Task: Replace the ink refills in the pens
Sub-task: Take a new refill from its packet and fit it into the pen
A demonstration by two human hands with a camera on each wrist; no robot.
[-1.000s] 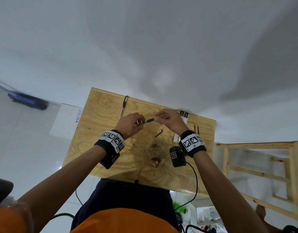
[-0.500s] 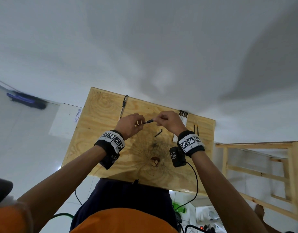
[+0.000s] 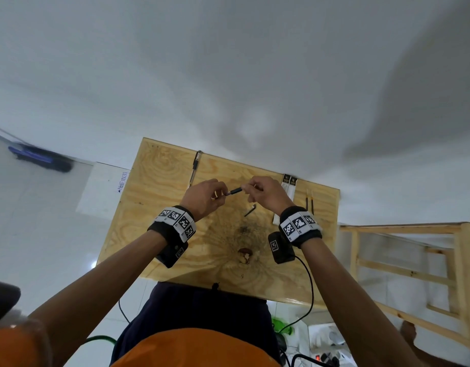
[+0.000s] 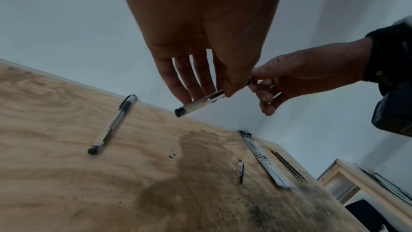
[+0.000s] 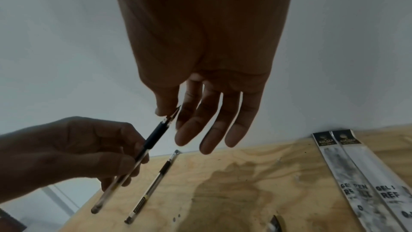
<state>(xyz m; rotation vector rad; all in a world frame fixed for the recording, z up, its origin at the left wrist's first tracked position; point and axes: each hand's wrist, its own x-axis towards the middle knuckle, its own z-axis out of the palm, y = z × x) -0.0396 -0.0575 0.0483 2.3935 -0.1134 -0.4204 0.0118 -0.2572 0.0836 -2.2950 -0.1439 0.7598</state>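
A pen (image 3: 233, 192) with a clear barrel and black grip hangs above the wooden table (image 3: 154, 213), held between both hands. My left hand (image 3: 207, 194) grips the barrel (image 4: 200, 103) with curled fingers. My right hand (image 3: 260, 192) pinches the metal tip end (image 5: 170, 116) between thumb and forefinger, its other fingers straight. A second pen (image 3: 194, 168) lies at the table's far edge, to the left. A black pen cap (image 3: 250, 210) lies below the hands. Two refill packets (image 3: 286, 192) and loose refills (image 3: 309, 205) lie to the right.
A dark stain (image 3: 244, 234) and a knot hole mark the table's middle. The white wall runs right behind the table's far edge. A wooden frame (image 3: 414, 260) stands to the right. Cables and small items lie on the floor by my legs.
Almost nothing: both hands stay on the pen above the table, and the right hand has shifted slightly on the tip end.
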